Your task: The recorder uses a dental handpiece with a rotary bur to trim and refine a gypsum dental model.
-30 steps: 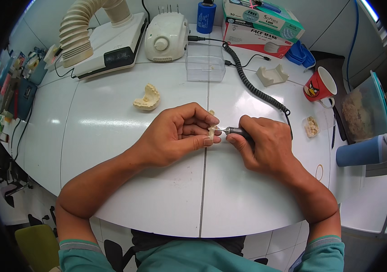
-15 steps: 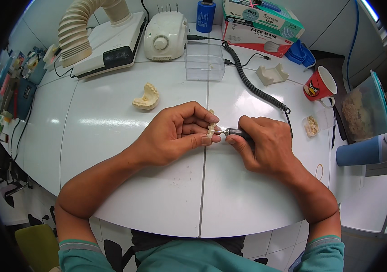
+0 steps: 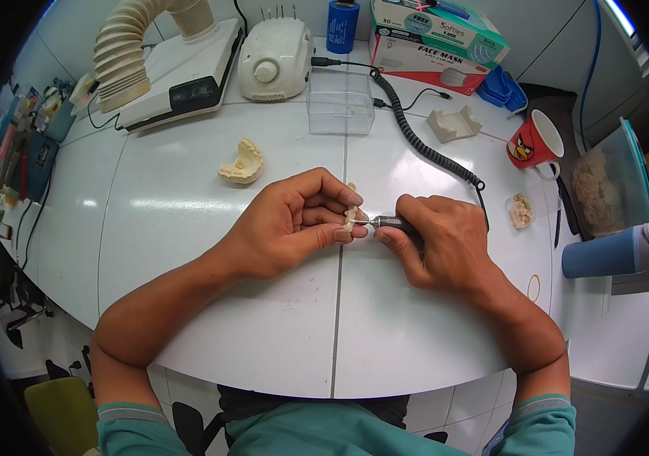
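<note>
Over the middle of the table, my left hand (image 3: 275, 224) pinches a small tooth-coloured dental bridge (image 3: 350, 215) between thumb and fingers, which partly hide it. My right hand (image 3: 450, 239) is wrapped round a dark rotary handpiece (image 3: 394, 222), its thin bur pointing left. The bur's tip meets the lower part of the bridge, or lies just in front of it; I cannot tell which. Beyond my left hand, a cream plaster dental cast (image 3: 241, 163) lies on the white table (image 3: 210, 319).
A coiled cord (image 3: 423, 144) runs from the handpiece to a white control unit (image 3: 271, 61). At the back are a hose (image 3: 121, 57), a clear box (image 3: 339, 106) and mask boxes (image 3: 431, 57). To the right stand a red mug (image 3: 535, 140), a small tub (image 3: 521, 210) and a blue tumbler (image 3: 601, 251).
The whole view has shifted very slightly. Both hands keep their grips and nearly the same places, with the bridge tilted a little differently against the bur.
</note>
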Tool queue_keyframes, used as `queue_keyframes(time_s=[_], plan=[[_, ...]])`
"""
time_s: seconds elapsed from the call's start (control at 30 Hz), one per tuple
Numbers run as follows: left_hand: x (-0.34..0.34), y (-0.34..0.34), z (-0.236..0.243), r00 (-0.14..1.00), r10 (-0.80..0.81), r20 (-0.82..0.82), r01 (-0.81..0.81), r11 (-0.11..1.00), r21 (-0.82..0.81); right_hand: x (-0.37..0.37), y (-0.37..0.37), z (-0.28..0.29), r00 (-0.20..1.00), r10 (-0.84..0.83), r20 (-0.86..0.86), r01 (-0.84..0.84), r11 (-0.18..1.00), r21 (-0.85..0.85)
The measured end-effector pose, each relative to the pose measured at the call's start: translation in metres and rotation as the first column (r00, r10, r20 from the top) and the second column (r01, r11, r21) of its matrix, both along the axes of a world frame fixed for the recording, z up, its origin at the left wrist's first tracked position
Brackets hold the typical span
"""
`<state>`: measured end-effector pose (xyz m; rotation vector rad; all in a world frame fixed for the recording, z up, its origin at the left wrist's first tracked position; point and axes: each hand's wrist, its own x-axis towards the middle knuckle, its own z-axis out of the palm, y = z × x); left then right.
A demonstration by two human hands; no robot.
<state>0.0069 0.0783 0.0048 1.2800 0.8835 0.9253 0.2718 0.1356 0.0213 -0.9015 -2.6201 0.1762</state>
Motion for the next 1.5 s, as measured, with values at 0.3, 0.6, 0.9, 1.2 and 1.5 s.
queue_keyframes(time_s=[0.3,0.6,0.9,1.2,1.5], plan=[[-0.0005,-0.0007,-0.0013,0.999,-0.006,0.034,0.006,1.000,-0.018,-0.0004,-0.0005,0.0001,1.000,0.004,-0.010,-0.005,1.000,-0.012],[-0.0002,-0.0005,-0.0011,1.000,-0.004,0.016,0.005,1.000,-0.002,0.0000,0.0000,0.0012,1.000,0.012,-0.002,-0.012,1.000,0.000],[0.0017,-0.0010,-0.0015,0.998,0.024,0.054,-0.022,0.999,-0.031,-0.0005,-0.0015,-0.0003,1.000,-0.015,0.004,0.015,1.000,-0.008],[0.0007,-0.0005,-0.0021,1.000,0.002,0.015,-0.002,0.999,-0.036,-0.0005,-0.0009,-0.0015,1.000,-0.021,0.000,0.021,1.000,-0.006],[0.0008,-0.0008,-0.0006,1.000,0.016,0.007,-0.016,0.998,-0.057,-0.0012,-0.0021,-0.0017,1.000,-0.031,-0.003,0.031,1.000,0.005]])
